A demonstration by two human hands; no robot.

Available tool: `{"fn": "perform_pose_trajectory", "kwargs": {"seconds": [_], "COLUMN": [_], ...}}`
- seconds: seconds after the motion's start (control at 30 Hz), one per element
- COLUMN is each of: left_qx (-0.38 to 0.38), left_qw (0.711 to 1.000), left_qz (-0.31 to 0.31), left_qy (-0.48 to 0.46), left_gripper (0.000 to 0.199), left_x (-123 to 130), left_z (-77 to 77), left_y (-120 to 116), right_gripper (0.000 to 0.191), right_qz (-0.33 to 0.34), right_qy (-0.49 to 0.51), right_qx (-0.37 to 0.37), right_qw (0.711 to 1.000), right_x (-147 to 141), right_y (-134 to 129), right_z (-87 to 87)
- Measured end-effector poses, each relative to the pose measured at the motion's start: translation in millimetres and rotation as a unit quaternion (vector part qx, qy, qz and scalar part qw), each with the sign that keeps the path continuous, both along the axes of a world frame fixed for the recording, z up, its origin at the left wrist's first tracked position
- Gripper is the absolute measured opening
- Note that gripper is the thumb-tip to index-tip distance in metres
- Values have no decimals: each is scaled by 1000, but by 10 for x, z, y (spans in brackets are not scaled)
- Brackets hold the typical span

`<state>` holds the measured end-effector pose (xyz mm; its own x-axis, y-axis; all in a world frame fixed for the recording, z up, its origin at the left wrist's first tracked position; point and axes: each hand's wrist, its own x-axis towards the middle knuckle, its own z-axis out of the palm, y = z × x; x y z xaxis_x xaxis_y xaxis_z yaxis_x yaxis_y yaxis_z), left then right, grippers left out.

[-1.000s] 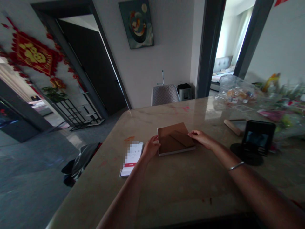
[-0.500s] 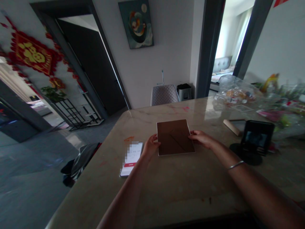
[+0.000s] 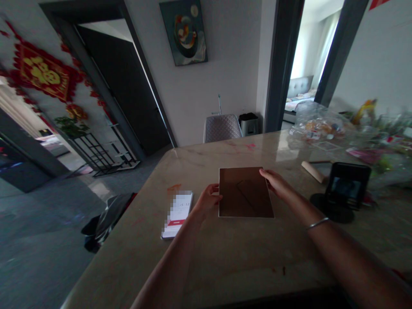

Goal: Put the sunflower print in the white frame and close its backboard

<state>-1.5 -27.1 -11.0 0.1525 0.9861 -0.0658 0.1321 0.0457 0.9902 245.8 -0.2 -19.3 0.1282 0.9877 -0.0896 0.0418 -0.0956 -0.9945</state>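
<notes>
Shifted right on the worktop, the brown board lies between the open left grip and right grip, fingertips at its side edges; it looks thin, light and stiff, best taken by those edges.

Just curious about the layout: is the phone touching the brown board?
Apart: the head view shows countertop between the phone and the brown board, with the left hand over that gap.

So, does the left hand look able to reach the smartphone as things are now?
Probably yes: the left hand lies just beside the smartphone on the stone counter, and nothing stands between them, so the way looks free.
</notes>
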Motion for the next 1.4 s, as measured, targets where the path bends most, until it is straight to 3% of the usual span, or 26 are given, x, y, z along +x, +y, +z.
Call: {"fn": "perform_pose_trajectory", "kwargs": {"seconds": [0.3, 0.53, 0.67, 0.77, 1.0, 1.27, 1.4], "left_qx": [-43, -14, 0, 5, -3, -6, -29], "left_qw": [999, 995, 992, 994, 999, 999, 998], "left_qz": [-11, 80, 115, 105, 38, 44, 49], "left_qy": [31, 51, 49, 42, 10, -16, -27], "left_gripper": [35, 33, 33, 32, 53, 55, 45], "left_x": [38, -27, -104, -127, -83, -121, -103], "left_z": [60, 39, -18, -49, -60, -98, -79], "left_y": [-61, 13, 86, 115, 73, 110, 92], "right_gripper": [32, 33, 30, 31, 23, 37, 39], "right_qz": [-34, 108, 187, 215, 187, 211, 120], "right_qy": [-78, -52, -63, -58, -88, -91, -141], "right_qx": [74, 6, 3, 9, 11, 50, 63], "right_qw": [994, 993, 980, 975, 978, 972, 981], "right_x": [48, -48, -67, -39, 9, -40, -92], "right_y": [104, -41, -32, 28, 99, 57, 30], "right_z": [-109, -44, -134, -219, -280, -247, -205]}}
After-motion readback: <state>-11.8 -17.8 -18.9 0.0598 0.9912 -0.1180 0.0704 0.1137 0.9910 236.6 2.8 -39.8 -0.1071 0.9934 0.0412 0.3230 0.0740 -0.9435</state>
